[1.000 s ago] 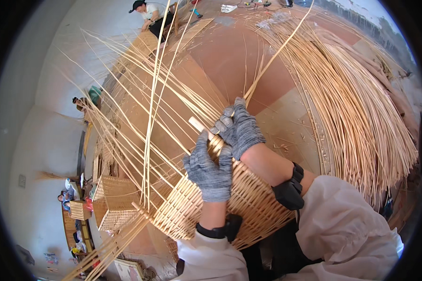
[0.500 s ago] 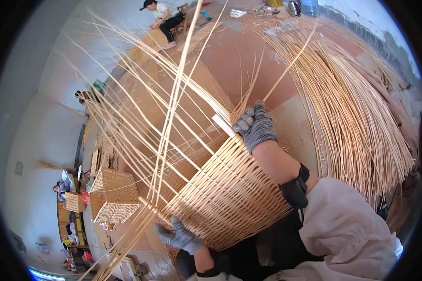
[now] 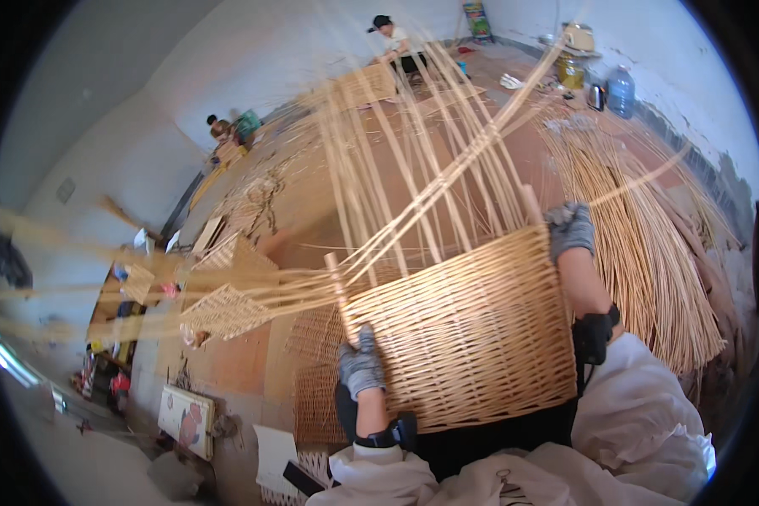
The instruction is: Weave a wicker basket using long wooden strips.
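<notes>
A partly woven wicker basket (image 3: 472,337) stands tilted before me, its near wall squared toward me. Long pale willow rods (image 3: 409,190) rise from its upper edge, some crossing, others sweeping left in a blur. Thick stakes, the left corner stake (image 3: 337,282) and the right corner stake (image 3: 531,205), stick up at its corners. My left hand (image 3: 361,367), in a grey glove, grips the left edge, thumb on the weave. At the upper right corner my right hand (image 3: 570,229), gloved too, is closed round the edge. A single rod leaves it toward the upper right.
A large bundle of loose rods (image 3: 628,244) lies on the floor at right. Woven baskets (image 3: 228,312) sit at left. Farther back are a seated person (image 3: 396,46), another person (image 3: 221,131), a blue water bottle (image 3: 621,91) and a kettle (image 3: 596,97).
The basket has turned clockwise and moved right, so its upper edge lies more level. Both hands have travelled with it, the left one upward. The long rods have swung round and the view has shifted.
</notes>
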### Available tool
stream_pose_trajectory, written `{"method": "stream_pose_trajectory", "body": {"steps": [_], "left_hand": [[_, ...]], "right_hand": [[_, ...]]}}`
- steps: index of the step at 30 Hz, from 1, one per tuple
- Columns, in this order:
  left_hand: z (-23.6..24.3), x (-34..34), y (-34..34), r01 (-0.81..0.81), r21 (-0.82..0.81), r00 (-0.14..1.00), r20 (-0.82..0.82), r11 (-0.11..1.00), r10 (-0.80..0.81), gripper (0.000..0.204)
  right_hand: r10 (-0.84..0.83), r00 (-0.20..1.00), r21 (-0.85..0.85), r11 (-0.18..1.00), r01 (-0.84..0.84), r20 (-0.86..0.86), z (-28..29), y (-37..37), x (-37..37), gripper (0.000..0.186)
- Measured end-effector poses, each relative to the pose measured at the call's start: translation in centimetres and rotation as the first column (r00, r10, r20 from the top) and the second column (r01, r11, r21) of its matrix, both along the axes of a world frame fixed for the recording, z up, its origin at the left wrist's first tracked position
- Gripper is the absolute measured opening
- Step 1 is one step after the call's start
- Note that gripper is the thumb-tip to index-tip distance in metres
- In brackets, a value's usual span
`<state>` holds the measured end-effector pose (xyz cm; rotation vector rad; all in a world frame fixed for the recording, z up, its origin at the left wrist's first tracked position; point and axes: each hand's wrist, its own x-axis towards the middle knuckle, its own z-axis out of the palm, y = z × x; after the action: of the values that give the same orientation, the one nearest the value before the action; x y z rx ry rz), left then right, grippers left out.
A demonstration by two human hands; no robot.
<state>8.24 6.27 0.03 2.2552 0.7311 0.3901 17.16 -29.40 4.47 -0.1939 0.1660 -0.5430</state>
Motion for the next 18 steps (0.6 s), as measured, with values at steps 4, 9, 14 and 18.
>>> {"method": "stream_pose_trajectory", "body": {"steps": [4,9,14,18], "left_hand": [[0.4,-1.1,0.7,0.059,0.111,0.994,0.089,0.992,-0.069,0.059],[-1.4,-0.4,0.6,0.081,0.136,0.958,0.263,0.987,-0.115,0.051],[-5.5,1.0,1.5,0.165,0.116,0.965,0.185,0.979,-0.185,0.045],[-5.8,2.7,0.6,0.245,-0.003,0.955,0.174,0.970,-0.241,0.037]], "right_hand": [[-0.104,0.994,-0.033,0.994,0.103,-0.024,-2.1,1.4,-0.2,0.037],[-0.065,0.995,-0.159,0.984,0.077,0.080,-5.2,0.4,0.7,0.035],[-0.115,0.984,-0.242,0.967,0.080,-0.134,-8.9,0.6,3.4,0.032],[-0.133,0.986,-0.351,0.932,0.088,-0.105,-11.4,-3.0,5.6,0.028]]}}
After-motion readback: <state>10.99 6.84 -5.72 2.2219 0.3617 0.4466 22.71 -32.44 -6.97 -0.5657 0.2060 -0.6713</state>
